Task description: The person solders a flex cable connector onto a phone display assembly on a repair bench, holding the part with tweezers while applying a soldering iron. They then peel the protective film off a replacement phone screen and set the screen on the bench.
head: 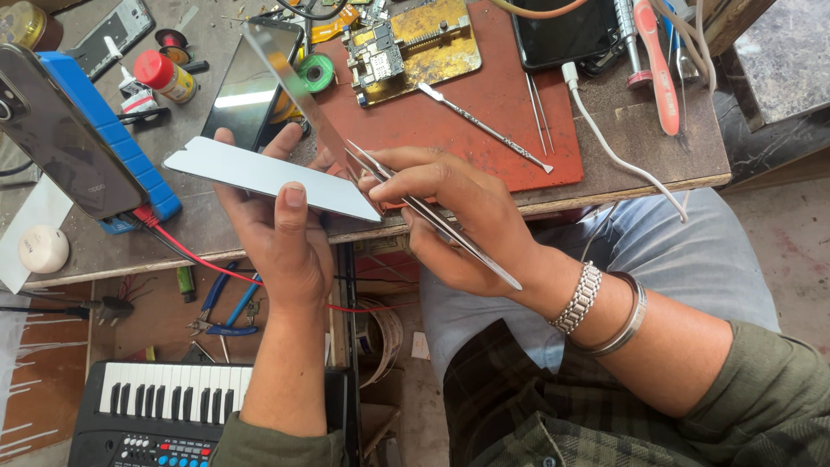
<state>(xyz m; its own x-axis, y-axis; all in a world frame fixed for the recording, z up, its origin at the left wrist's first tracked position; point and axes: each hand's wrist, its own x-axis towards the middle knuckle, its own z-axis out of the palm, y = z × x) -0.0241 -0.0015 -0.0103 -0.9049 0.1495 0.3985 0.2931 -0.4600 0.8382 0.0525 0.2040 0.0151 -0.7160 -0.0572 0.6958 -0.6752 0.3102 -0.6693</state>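
**Thin screen panel held by its edges, tweezers at the corner**

Cluttered with phone parts and tools, the grey workbench (640, 138) carries a rust-red work mat (484, 112) at its far middle, with a gold-coloured circuit-board holder (415, 43) on it and a slim metal spudger (484, 128) lying just near of that. At the far left a blue block-shaped stand (130, 156) props up a dark phone in a clear case (52, 130). Below the bench edge, at the near left, sits a small black keyboard with white keys (164, 406).

The left hand (277, 233) grasps a thin, flat, pale grey rectangular screen panel (268, 177), thumb on the near face and fingers wrapped behind, holding it in the air over the bench's near edge. A clear, glossy film strip (290, 82) rises from the panel's right end toward the far side. The right hand (458, 220) pinches long steel tweezers (432, 216), their tips meeting the panel's right corner where the film lifts.

The panel looks light, stiff but brittle, and likely to crack if flexed or pressed mid-face; its smooth surface should be slippery. Gripping the long edges near the middle, as the left hand does, seems safest. The film appears limp and easily creased, best taken only at its freed corner.
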